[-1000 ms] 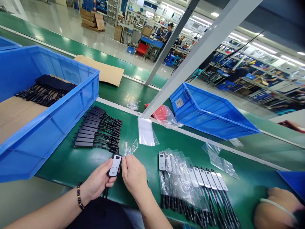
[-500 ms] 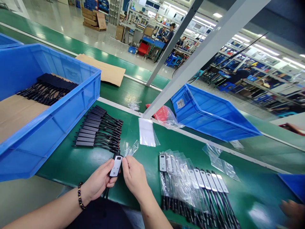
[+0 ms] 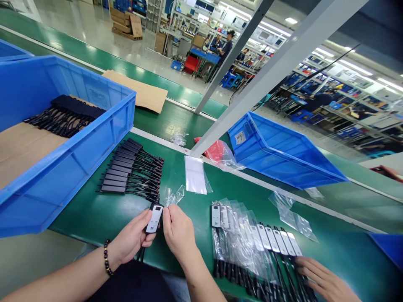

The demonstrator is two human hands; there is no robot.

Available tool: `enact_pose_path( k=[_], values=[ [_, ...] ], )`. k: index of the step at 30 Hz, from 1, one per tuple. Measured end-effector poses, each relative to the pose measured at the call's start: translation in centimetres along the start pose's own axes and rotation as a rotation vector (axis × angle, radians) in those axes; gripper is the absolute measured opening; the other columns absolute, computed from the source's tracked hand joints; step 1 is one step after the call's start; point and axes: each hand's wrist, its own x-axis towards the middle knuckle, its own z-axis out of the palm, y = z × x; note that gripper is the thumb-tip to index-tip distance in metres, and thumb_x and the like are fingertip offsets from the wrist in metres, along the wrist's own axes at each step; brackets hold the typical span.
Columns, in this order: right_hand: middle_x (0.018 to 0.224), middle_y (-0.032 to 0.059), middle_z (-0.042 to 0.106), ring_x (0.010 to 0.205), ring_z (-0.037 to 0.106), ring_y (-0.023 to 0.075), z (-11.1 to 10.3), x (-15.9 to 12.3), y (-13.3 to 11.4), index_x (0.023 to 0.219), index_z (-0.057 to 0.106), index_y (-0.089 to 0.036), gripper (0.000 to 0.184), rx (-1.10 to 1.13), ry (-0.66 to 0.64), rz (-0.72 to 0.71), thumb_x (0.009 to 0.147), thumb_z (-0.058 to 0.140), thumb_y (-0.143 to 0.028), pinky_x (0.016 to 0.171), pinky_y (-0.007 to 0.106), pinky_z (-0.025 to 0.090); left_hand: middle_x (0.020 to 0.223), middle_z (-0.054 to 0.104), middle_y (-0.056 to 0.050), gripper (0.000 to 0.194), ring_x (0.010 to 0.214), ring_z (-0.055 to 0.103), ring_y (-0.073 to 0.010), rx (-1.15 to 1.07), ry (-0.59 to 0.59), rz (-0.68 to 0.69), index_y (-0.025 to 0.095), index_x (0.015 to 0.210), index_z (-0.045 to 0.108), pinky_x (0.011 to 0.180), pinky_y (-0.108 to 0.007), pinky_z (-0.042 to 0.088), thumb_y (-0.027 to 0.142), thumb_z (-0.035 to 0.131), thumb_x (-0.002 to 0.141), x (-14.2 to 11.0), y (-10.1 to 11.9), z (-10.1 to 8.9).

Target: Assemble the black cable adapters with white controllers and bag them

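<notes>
My left hand (image 3: 136,235) is closed around a small black device with a silver-grey face and a dark window (image 3: 154,219), its black cable hanging below. My right hand (image 3: 180,230) is closed in a pinch at the device's upper right edge; what is between its fingertips is too small to make out. Just beyond lies a row of black devices with cables (image 3: 121,167), set side by side. Small clear plastic pieces (image 3: 174,195) rest near my fingers. To the right is a row of silver-faced devices (image 3: 264,237), several of them in clear bags.
A large blue bin (image 3: 103,138) with more cabled devices stands left. Another blue bin (image 3: 283,155) sits back right, beside a red-filled bag (image 3: 217,151) and a metal post (image 3: 252,84). White-backed bags (image 3: 194,175) lie mid-bench. Another person's hand (image 3: 324,279) reaches in from the right.
The other person's hand has moved left from the right edge to the end of the silver-faced row. My two hands stay almost where they were on the device.
</notes>
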Motion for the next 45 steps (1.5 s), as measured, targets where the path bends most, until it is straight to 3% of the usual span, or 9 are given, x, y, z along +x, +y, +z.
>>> enact_pose_path(
  k=[13,19,21,24,26,30,35,40,45],
  values=[
    [0.059,-0.0021,0.047,0.054,0.043,0.0102,-0.4,0.5,0.0,0.061,0.039,-0.019,0.036,0.218,-0.131,0.083,0.093,0.028,-0.031,0.054,0.022,0.028,0.066,0.037,0.004,0.029,0.047,0.032,-0.0046,-0.007,-0.003,-0.009,0.017,0.091,0.05,0.042,-0.021,0.017,0.045,0.042,0.085,0.1,-0.1,-0.1],
    [0.056,-0.0025,0.044,0.054,0.042,0.0092,-2.3,0.3,0.4,0.06,0.043,-0.018,0.039,0.396,-0.212,-0.062,0.092,0.027,-0.032,0.055,0.02,0.03,0.068,0.041,0.002,0.03,0.048,0.033,-0.0048,-0.034,0.011,-0.006,0.016,0.09,0.051,0.042,-0.021,0.017,0.045,0.042,0.085,0.1,-0.1,-0.1],
    [0.056,-0.0021,0.044,0.053,0.042,0.0096,-2.7,0.8,1.1,0.059,0.042,-0.018,0.042,0.334,-0.206,-0.039,0.093,0.024,-0.033,0.054,0.021,0.03,0.073,0.045,0.0,0.031,0.048,0.032,-0.0047,-0.057,0.035,-0.011,0.017,0.094,0.05,0.043,-0.021,0.018,0.045,0.04,0.085,0.1,0.1,0.0],
    [0.058,0.0001,0.049,0.054,0.045,0.0115,-2.0,2.1,2.3,0.062,0.047,-0.018,0.041,0.005,-0.199,0.093,0.092,0.026,-0.035,0.053,0.023,0.029,0.079,0.049,-0.003,0.029,0.048,0.033,-0.0052,-0.073,0.076,0.0,0.018,0.096,0.048,0.043,-0.021,0.019,0.044,0.039,0.086,-0.2,0.3,0.0],
    [0.065,0.0034,0.055,0.056,0.05,0.0135,-1.0,2.9,2.9,0.068,0.053,-0.017,0.036,-0.21,-0.224,0.168,0.09,0.031,-0.035,0.053,0.024,0.03,0.084,0.051,-0.003,0.019,0.05,0.035,-0.0059,-0.047,0.057,0.033,0.021,0.101,0.046,0.044,-0.022,0.022,0.03,0.044,0.084,-0.7,0.4,-0.1],
    [0.079,0.0066,0.059,0.066,0.056,0.0171,-0.4,3.5,3.8,0.084,0.056,-0.016,0.029,-0.324,-0.168,0.224,0.085,0.042,-0.042,0.057,0.025,0.034,0.098,0.052,-0.003,0.053,0.06,0.044,-0.0082,0.106,-0.003,0.061,0.024,0.108,0.044,0.053,-0.024,0.033,-0.002,0.043,0.063,-1.8,0.4,-0.9],
    [0.091,0.0067,0.057,0.074,0.058,0.0161,-2.5,4.6,6.3,0.091,0.058,-0.019,0.017,-0.357,0.009,0.315,0.086,0.042,-0.021,0.06,0.025,0.035,0.098,0.056,-0.007,0.029,0.07,0.05,-0.0128,0.184,-0.049,0.027,0.018,0.103,0.049,0.068,-0.029,0.039,0.008,0.044,0.077,-2.4,0.4,-1.4],
    [0.093,0.011,0.059,0.079,0.059,0.0191,-3.2,7.6,9.4,0.089,0.061,-0.016,0.016,-0.383,-0.157,0.465,0.08,0.047,-0.015,0.06,0.026,0.034,0.097,0.057,-0.009,0.018,0.068,0.052,-0.0137,0.166,-0.09,0.016,0.017,0.101,0.048,0.065,-0.03,0.04,0.022,0.045,0.084,-2.3,0.4,-1.1],
    [0.083,0.0112,0.063,0.075,0.059,0.0184,-2.4,9.0,10.8,0.083,0.062,-0.014,0.013,-0.356,-0.222,0.49,0.078,0.05,-0.015,0.058,0.025,0.032,0.088,0.059,-0.006,0.018,0.061,0.052,-0.012,0.156,-0.11,0.044,0.018,0.103,0.045,0.061,-0.028,0.04,0.022,0.044,0.085,-2.4,0.2,-1.2]
  ],
)
